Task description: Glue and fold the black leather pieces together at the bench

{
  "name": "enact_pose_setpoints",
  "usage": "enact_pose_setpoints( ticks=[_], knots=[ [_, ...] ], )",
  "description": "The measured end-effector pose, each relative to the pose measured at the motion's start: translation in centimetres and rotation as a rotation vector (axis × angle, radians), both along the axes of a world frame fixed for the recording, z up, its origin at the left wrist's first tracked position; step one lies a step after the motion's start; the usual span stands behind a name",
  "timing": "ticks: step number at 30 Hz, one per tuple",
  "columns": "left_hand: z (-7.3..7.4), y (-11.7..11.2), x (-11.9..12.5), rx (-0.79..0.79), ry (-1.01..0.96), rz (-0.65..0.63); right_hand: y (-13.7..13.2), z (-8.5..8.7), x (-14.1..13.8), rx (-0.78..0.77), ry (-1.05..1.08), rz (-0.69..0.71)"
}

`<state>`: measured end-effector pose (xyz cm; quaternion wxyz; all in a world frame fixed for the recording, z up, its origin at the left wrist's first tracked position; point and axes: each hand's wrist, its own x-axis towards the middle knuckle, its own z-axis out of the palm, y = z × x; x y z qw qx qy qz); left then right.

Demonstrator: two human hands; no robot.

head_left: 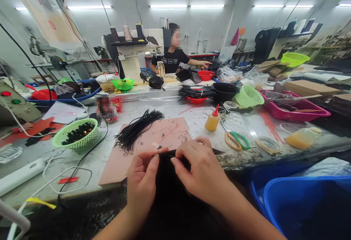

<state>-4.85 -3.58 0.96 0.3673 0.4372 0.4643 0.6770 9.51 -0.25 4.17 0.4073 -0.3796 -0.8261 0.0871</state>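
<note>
Both hands busy at the near edge of the counter (197, 123)! The black pc (166, 165) is up in front of the body, btwn the hands, its lower part lost in dark. L hand (144, 170): thumb + index nearly closed, pinching the top edge. R hand (199, 163): fingers curled, thumb in close, apparently nipping the same edge just beside. Progress? Looks mid-handling: edge gripped, pc not yet set down; how much is finished or left, can't tell, seam's hidden. Bundle of black cords (141, 124) lies loose on the pink board (175, 134), no hand on it. Glue btl (212, 122) upright, scissors (235, 136) flat nearby, both untouched.
</note>
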Motion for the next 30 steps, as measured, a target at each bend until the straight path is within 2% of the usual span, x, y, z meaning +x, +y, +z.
enact_pose_setpoints(
  ticks=[10, 15, 18, 22, 24, 26, 28, 30],
  knots=[
    [0.1, 0.0, 0.2, 0.044, 0.013, 0.089, 0.0, -0.2, -0.5, 0.039, -0.012, -0.044],
    [0.7, 0.3, 0.5, 0.049, 0.047, 0.010, -0.1, -0.1, -0.6, 0.111, -0.023, -0.059],
    [1.9, 0.6, 1.0, 0.088, 0.064, 0.012, -0.1, 0.2, -0.4, 0.229, -0.053, -0.130],
    [2.5, 0.9, 1.5, 0.187, -0.082, 0.057, 0.4, 0.9, 0.5, 0.338, -0.088, -0.291],
    [2.0, 0.9, 1.6, 0.209, -0.175, 0.096, 0.6, 0.9, 1.1, 0.294, -0.073, -0.248],
    [1.3, 0.7, 1.4, 0.164, -0.232, 0.107, 0.6, 0.6, 1.4, 0.208, -0.019, -0.095],
    [0.6, 0.3, 0.9, 0.057, -0.224, 0.040, 0.5, 0.0, 1.6, 0.142, 0.051, 0.046],
    [0.2, -0.2, 0.2, -0.063, -0.154, -0.048, 0.3, -0.8, 1.5, 0.108, 0.087, 0.109]
  ],
)
